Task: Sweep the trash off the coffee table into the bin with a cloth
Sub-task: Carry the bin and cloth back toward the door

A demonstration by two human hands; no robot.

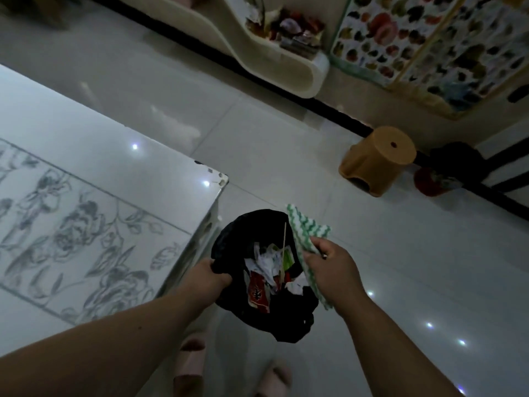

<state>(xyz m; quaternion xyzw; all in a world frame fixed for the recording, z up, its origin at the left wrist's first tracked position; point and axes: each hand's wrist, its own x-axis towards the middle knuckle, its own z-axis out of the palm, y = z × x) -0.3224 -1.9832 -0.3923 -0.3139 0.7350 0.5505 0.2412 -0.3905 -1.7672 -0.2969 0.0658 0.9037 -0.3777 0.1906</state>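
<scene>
Head view — bin [229, 239] between hands

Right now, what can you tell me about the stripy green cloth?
The cloth is white with wavy green stripes and looks soft and woven. It is crumpled and folded, not spread flat. The right hand grips it at the right rim of the black-bagged bin, one corner sticking up, another hanging below the hand. It is off the coffee table.

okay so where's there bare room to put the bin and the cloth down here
Bare floor lies open between the coffee table corner and the orange stool. The tabletop looks bare too. Crowded: the bin, held by the left hand, is full of trash; the right hand holds the cloth.
</scene>
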